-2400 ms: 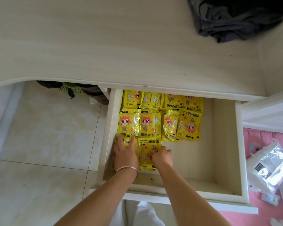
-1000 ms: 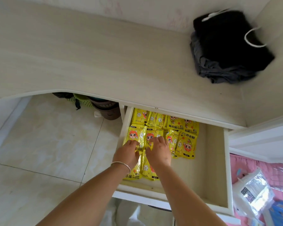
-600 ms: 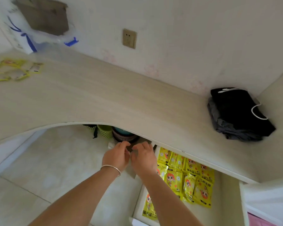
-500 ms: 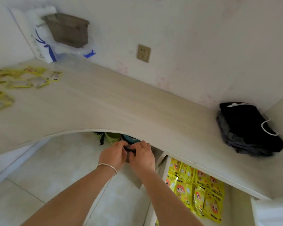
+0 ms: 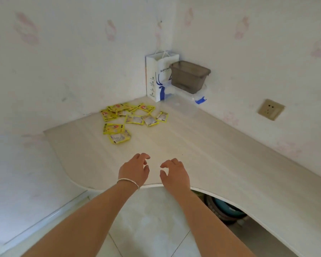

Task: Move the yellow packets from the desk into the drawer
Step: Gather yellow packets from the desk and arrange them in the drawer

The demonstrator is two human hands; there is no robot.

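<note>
Ahead, the packets lay scattered on the desk toward frame upper left, well apart from both empty, loosely curled hands; left hand nearer than right hand.

Two white walls with faint pink motifs meet in a corner, upper centre of frame. Pale wood-grain desk fills the corner, front edge curving across lower right. White paper bag with blue print stands upright in the corner, beside a grey translucent plastic bin. Beige wall socket at right. Pale tiled floor at bottom. Light soft, even.
</note>
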